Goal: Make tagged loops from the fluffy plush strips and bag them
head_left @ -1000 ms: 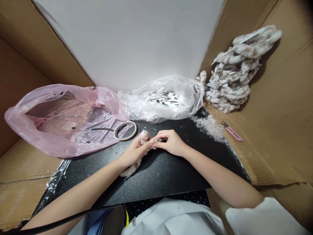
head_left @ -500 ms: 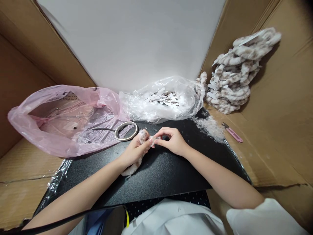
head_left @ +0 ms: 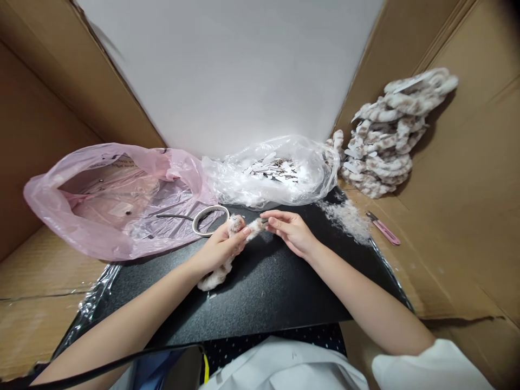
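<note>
A fluffy white-and-brown strip (head_left: 215, 277) hangs in a bend below my left hand (head_left: 222, 244), whose fingers are wrapped round it above the black tabletop. Its short end sticks out to the right, toward my right hand (head_left: 291, 230). Between the thumb and fingertips of my right hand is a small dark piece (head_left: 264, 220) at the tip of the fluffy end; its exact shape is too small to tell. A roll of tape (head_left: 210, 220) lies just left of the strip, partly on the pink bag.
An open pink bag (head_left: 101, 238) is at the left. A clear bag (head_left: 244, 189) of small white pieces stands at the back. Fluffy strips (head_left: 384, 151) are piled at the right, near loose fluff (head_left: 350, 219) and a pink cutter (head_left: 384, 228).
My right hand has shifted slightly right, and more of the strip's fluffy end shows between my hands. The dark piece at its tip is now visible. The whole view has tilted slightly.
</note>
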A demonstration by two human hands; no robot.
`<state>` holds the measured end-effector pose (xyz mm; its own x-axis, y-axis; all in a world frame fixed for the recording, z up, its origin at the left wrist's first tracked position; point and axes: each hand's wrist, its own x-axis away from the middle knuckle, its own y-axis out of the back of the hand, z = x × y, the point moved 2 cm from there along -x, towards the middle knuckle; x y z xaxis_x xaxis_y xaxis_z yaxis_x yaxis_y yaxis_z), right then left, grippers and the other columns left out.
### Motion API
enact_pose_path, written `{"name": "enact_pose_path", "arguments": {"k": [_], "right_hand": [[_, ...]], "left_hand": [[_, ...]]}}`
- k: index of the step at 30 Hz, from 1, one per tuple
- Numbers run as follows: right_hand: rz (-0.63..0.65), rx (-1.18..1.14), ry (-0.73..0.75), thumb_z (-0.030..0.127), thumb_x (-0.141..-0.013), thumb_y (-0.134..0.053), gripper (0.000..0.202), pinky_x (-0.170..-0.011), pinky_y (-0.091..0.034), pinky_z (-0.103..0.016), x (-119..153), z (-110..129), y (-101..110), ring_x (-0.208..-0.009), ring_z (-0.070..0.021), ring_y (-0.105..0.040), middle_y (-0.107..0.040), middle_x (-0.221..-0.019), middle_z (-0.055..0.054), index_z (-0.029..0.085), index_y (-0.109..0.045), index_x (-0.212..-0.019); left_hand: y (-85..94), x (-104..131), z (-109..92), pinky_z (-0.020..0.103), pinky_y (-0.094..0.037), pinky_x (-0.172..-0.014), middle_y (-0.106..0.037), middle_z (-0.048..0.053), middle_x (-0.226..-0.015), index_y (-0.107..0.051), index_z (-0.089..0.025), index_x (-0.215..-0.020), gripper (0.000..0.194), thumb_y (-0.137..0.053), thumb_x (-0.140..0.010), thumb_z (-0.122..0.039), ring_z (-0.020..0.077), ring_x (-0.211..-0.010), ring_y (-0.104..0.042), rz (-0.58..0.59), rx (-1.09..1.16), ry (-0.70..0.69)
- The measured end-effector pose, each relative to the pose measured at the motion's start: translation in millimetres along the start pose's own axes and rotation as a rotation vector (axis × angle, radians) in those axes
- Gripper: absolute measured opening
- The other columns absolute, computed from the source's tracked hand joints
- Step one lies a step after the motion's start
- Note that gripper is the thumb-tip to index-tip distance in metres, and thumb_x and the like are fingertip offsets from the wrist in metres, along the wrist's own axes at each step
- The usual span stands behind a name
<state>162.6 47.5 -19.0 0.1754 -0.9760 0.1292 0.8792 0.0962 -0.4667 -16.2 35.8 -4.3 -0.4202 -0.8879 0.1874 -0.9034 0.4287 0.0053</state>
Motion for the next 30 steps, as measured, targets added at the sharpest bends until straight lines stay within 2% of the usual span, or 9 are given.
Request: {"name": "enact_pose_path", "arguments": {"k": [6,11,17,19,21,23,26,29,30], "right_hand": [[0.03,-0.01,-0.018,0.044,-0.057,-0.085,0.037,-0.085,-0.051,-0.032,1,-5,-3,-0.085,-0.0148,-0.067,-0.075,-0.091,-0.003,0.023,-0.077,-0.087],[0.094,0.111,0.059,0.036,-0.052,-0.088,0.041,-0.083,-0.052,-0.033,3,-10,-9,-0.08,-0.0153,-0.066,-0.073,-0.082,0.0,0.02,-0.074,-0.087],[-0.1,0.092,0.09,0.044,-0.048,-0.087,0.041,-0.065,-0.054,-0.026,0,10,-4,-0.062,-0.0114,-0.061,-0.066,-0.066,0.003,0.018,-0.065,-0.071],[-0.111,0.088,0.104,0.044,-0.046,-0.088,0.042,-0.065,-0.055,-0.027,2,28,2,-0.062,-0.0114,-0.062,-0.066,-0.066,0.003,0.018,-0.064,-0.07],[-0.093,0.13,0.12,0.041,-0.048,-0.088,0.039,-0.068,-0.057,-0.029,9,46,11,-0.062,-0.0124,-0.063,-0.067,-0.067,0.002,0.018,-0.065,-0.07],[-0.094,0.199,0.123,0.038,-0.052,-0.087,0.035,-0.071,-0.057,-0.031,21,60,24,-0.064,-0.0136,-0.065,-0.069,-0.07,0.0,0.018,-0.066,-0.071],[-0.141,0.317,0.075,0.034,-0.054,-0.087,0.031,-0.069,-0.057,-0.03,45,64,49,-0.064,-0.0141,-0.066,-0.068,-0.07,-0.001,0.017,-0.065,-0.069],[-0.112,0.459,-0.042,0.03,-0.057,-0.084,0.027,-0.068,-0.054,-0.029,67,50,66,-0.064,-0.0145,-0.065,-0.068,-0.067,0.0,0.017,-0.064,-0.068],[-0.083,0.509,-0.074,0.029,-0.059,-0.083,0.024,-0.069,-0.054,-0.029,72,44,68,-0.066,-0.015,-0.066,-0.068,-0.067,-0.001,0.017,-0.065,-0.069]], "left_hand": [[2.9,-3,0,0.02,-0.04,-0.053,-0.053,-0.004,-0.067,-0.047,-0.02,-0.08,0.033,-0.061,-0.084,-0.049,0.0088,-0.056,-0.048,0.032,-0.044,-0.07],[0.8,-4,1,0.023,-0.045,-0.062,-0.057,-0.002,-0.072,-0.053,-0.018,-0.081,0.033,-0.062,-0.083,-0.049,0.0116,-0.065,-0.054,0.047,-0.099,-0.089],[10.1,-12,-5,0.029,-0.05,-0.068,-0.064,0.004,-0.076,-0.06,-0.015,-0.083,0.04,-0.058,-0.082,-0.055,0.0177,-0.071,-0.06,-0.024,0.024,0.024],[23.2,-14,-12,0.03,-0.05,-0.065,-0.066,0.006,-0.083,-0.061,-0.014,-0.085,0.039,-0.058,-0.082,-0.053,0.018,-0.07,-0.061,-0.061,0.059,0.021],[43.2,-11,-22,0.026,-0.047,-0.058,-0.067,0.006,-0.085,-0.061,-0.014,-0.082,0.037,-0.059,-0.082,-0.051,0.0148,-0.063,-0.057,-0.164,0.022,-0.02],[68.2,-1,-31,0.023,-0.042,-0.053,-0.065,0.001,-0.077,-0.058,-0.015,-0.076,0.032,-0.058,-0.083,-0.046,0.0114,-0.056,-0.051,-0.314,0.006,-0.056],[108.0,26,-34,0.023,-0.045,-0.062,-0.064,-0.004,-0.077,-0.05,-0.017,-0.075,0.022,-0.056,-0.084,-0.037,0.0122,-0.067,-0.054,-0.599,0.065,-0.066],[136.8,55,-24,0.019,-0.04,-0.062,-0.057,-0.007,-0.068,-0.055,-0.018,-0.079,0.025,-0.051,-0.088,-0.041,0.01,-0.067,-0.048,-0.784,-0.272,-0.012],[141.7,62,-20,0.019,-0.037,-0.059,-0.053,-0.007,-0.064,-0.058,-0.019,-0.082,0.027,-0.051,-0.088,-0.045,0.0094,-0.063,-0.044,-0.778,-0.434,0.036]]}}
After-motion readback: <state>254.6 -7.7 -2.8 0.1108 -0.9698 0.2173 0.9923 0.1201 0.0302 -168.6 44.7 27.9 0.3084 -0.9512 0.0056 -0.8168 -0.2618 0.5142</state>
